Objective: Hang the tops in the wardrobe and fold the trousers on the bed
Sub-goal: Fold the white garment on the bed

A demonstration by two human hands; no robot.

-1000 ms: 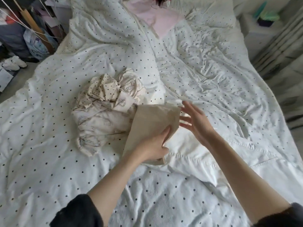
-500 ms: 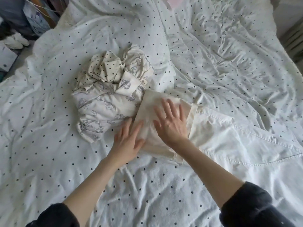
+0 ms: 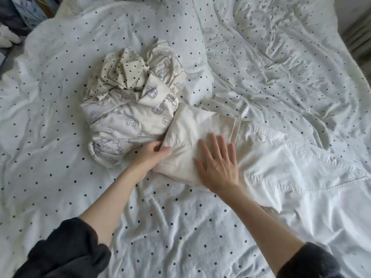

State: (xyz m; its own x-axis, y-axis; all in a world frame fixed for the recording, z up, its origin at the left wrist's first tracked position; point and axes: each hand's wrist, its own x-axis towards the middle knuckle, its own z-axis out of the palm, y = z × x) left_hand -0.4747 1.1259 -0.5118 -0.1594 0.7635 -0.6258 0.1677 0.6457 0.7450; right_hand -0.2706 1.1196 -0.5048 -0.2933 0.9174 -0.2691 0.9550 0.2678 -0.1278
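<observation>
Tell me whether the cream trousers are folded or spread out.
Folded: the cream trousers lie as a compact layered rectangle, right hand flat on top, left hand at its edge.

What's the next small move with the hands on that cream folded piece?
Probably slide the folded cream trousers clear of the crumpled printed pile beside them. The right hand lies flat on top and the left hand grips the left edge, which touches the pile. The fold looks compact already, so setting it apart seems the natural step.

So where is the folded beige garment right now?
Centre of the head view, on the bed: the folded beige garment lies under both hands, against the crumpled printed pile.
</observation>
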